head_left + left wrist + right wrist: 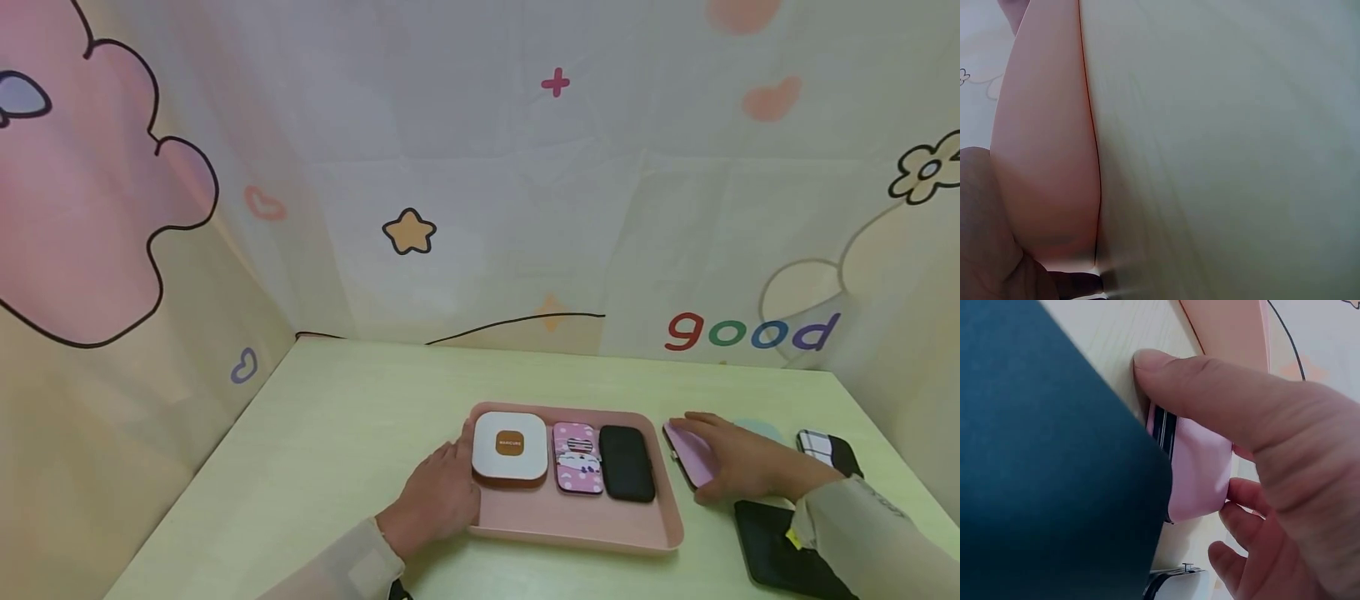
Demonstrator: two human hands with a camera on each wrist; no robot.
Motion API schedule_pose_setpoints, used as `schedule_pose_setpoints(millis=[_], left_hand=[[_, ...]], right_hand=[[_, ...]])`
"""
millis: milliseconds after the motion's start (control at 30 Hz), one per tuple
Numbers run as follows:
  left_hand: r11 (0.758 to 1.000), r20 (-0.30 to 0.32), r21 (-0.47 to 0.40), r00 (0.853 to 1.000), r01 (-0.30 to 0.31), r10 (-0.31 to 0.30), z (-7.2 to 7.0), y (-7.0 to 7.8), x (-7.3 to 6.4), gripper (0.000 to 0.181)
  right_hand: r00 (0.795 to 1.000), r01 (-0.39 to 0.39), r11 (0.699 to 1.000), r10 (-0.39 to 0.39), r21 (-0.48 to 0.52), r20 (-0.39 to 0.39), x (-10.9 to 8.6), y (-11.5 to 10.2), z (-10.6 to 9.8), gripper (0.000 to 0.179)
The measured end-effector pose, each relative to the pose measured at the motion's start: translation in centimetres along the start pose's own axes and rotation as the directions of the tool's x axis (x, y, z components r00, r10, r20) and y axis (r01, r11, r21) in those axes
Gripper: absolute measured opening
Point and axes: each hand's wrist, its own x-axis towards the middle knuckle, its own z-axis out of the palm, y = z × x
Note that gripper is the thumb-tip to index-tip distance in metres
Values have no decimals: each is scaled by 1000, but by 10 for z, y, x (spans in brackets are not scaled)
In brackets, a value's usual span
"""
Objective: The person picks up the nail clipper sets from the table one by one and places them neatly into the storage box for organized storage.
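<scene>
My left hand (438,500) holds the left edge of a pink tray (570,533); the left wrist view shows its fingers against the tray's side wall (1047,137). In the tray lie a white square box (498,437) with a brown label, a pink patterned case (577,475) and a black case (627,471). Just right of the tray, my right hand (738,458) grips a small pink wallet (693,454) with a dark edge. In the right wrist view, the thumb lies over the wallet (1200,472), its other fingers along the far side.
A large black flat wallet (780,546) with a yellow bit lies under the right forearm. Behind the right hand are a pale teal thing (761,429), partly hidden, and a black-and-white checked case (828,450). A printed cloth (480,167) hangs behind the table (337,433).
</scene>
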Motion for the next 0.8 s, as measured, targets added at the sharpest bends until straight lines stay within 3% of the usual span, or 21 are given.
schedule_pose_setpoints(millis=[400, 633, 800], left_hand=[[1000, -20, 10, 1000, -14, 14, 2, -2, 0, 69], [1000, -14, 5, 1000, -14, 14, 2, -2, 0, 71], [1000, -1, -4, 1000, -13, 13, 1, -2, 0, 72]], right_hand=[[999, 8, 1000, -9, -29, -53, 5, 0, 1, 109], [1000, -12, 1000, 12, 10, -17, 4, 3, 2, 112], [999, -12, 1000, 12, -7, -32, 4, 2, 2, 110]])
